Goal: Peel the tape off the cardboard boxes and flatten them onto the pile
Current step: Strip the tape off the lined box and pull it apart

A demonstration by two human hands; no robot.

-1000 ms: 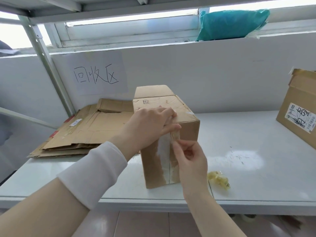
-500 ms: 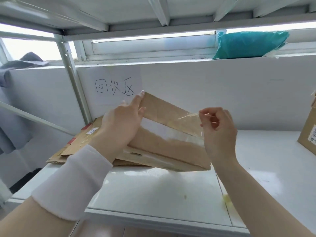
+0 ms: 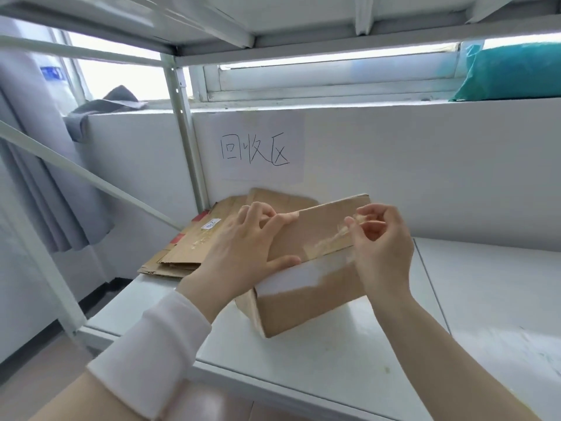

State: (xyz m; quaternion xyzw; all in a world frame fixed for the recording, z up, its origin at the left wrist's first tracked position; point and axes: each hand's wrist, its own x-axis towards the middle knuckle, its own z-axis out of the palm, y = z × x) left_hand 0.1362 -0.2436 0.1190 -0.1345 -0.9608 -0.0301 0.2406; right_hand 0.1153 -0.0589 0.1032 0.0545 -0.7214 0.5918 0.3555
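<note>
A brown cardboard box (image 3: 315,287) lies tilted on the white shelf (image 3: 485,299), one corner down. My left hand (image 3: 243,250) presses on its left end, fingers spread over the top edge. My right hand (image 3: 382,247) pinches a strip of clear tape (image 3: 337,238) that lifts off the box's upper face toward the right. A whitish band where tape ran crosses the box's front. Behind and left of the box lies the pile of flattened cardboard (image 3: 188,247).
A paper sign with handwritten characters (image 3: 255,150) hangs on the white wall behind. A shelf post (image 3: 185,132) and a diagonal brace (image 3: 91,177) stand at left. A teal bag (image 3: 513,71) sits on the window ledge at upper right.
The view has swung left and the box has been turned. Earlier it stood upright, then it was held up slanted; now it rests tilted on the shelf, with tape still peeling in my right hand.
</note>
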